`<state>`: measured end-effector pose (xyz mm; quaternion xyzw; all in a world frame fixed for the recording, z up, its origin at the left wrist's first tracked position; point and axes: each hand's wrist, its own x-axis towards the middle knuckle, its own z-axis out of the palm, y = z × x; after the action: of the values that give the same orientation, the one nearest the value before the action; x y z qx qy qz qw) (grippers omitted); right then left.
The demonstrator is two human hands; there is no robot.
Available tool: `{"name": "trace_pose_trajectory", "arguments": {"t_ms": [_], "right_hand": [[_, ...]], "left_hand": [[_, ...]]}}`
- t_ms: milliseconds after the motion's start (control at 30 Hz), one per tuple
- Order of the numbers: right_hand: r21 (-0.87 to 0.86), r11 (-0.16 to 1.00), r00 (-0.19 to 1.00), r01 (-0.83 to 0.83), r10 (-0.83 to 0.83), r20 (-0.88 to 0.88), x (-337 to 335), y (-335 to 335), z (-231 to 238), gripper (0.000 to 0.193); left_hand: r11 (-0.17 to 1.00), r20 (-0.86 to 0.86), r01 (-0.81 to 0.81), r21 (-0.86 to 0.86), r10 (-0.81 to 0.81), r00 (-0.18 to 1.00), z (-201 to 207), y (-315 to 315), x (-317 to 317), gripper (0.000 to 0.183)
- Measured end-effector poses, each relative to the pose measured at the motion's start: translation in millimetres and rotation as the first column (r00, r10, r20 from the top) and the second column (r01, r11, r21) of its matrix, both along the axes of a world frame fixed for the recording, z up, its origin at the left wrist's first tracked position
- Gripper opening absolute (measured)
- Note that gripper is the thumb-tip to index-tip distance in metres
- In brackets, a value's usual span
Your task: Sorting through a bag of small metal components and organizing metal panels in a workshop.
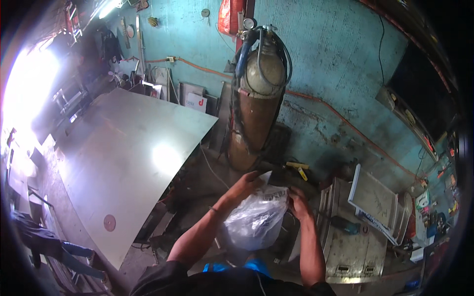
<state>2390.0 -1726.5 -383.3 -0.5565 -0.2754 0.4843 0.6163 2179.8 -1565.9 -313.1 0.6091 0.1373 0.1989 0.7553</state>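
Observation:
In front of my body hangs a clear plastic bag (256,217), crinkled and bulging; what lies inside it I cannot make out. My right hand (299,203) is closed on the bag's upper right edge. Beside the bag's upper left rim is my left hand (248,183), its fingers closed on a small pale flat piece (265,177) that juts out past the fingertips. Whether this hand also grips the bag's rim is hidden.
A large metal sheet (133,143) spans the left, with a reddish disc (109,223) on it. Ahead stands a tall gas cylinder (254,118) with hoses. At right, a power tool (345,225) and a frame (375,202) rest on a worn metal bench (353,256). Another person's clothed legs (74,256) show lower left.

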Motion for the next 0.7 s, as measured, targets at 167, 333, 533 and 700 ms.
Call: {"name": "trace_pose_trajectory", "arguments": {"t_ms": [167, 333, 533, 700], "right_hand": [[0.249, 0.961, 0.893, -0.120, 0.214, -0.397, 35.0, 77.5, 30.6, 0.022], [0.291, 0.935, 0.929, -0.204, 0.279, -0.244, 72.5, 120.1, 28.4, 0.023], [0.258, 0.940, 0.652, -0.225, 0.342, -0.676, 126.3, 161.9, 27.5, 0.031], [0.120, 0.942, 0.860, -0.312, 0.227, 0.457, 132.3, 156.0, 50.5, 0.018]], "left_hand": [[0.985, -0.211, -0.044, 0.169, 0.079, 0.974, 39.0, 38.4, -5.6, 0.044], [0.883, -0.225, 0.048, 0.466, 0.066, 0.972, 9.4, 56.6, 24.5, 0.040], [0.909, -0.391, 0.065, 0.411, 0.112, 0.913, 18.3, 67.1, 66.5, 0.032], [0.948, -0.260, -0.298, 0.109, 0.317, 0.912, 18.0, 74.2, 88.1, 0.062]]}}
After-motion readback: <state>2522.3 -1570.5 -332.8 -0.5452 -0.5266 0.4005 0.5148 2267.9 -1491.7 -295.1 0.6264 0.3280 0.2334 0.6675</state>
